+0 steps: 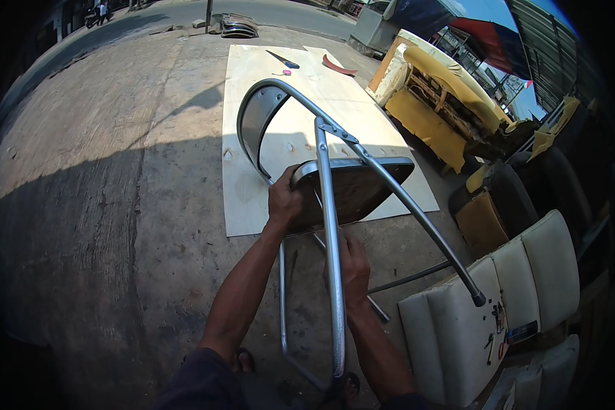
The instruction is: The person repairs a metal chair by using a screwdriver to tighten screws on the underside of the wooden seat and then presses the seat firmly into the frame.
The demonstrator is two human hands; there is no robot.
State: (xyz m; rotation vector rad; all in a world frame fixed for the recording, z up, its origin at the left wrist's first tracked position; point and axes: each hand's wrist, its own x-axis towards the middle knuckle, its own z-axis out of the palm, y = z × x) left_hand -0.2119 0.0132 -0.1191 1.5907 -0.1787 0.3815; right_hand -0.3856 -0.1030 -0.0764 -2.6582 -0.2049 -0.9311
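Note:
A metal folding chair (328, 205) is raised in front of me, with a curved backrest (253, 137) at its top and the dark underside of its seat (355, 195) turned toward me. My left hand (283, 198) is closed round the left edge of the seat. My right hand (353, 266) is below the seat, just right of the near tube; its fingertips are hidden, so what they hold is unclear. Behind the chair lies a pale plywood sheet (246, 219) on the concrete.
A handsaw (283, 60), pink tape measure (285, 72) and curved red piece (338, 67) lie on the plywood. A torn yellow sofa (444, 96), dark seats (499, 198) and cream cushions (444, 348) bearing small tools stand at right. A road (287, 20) with distant people (102, 12) runs beyond.

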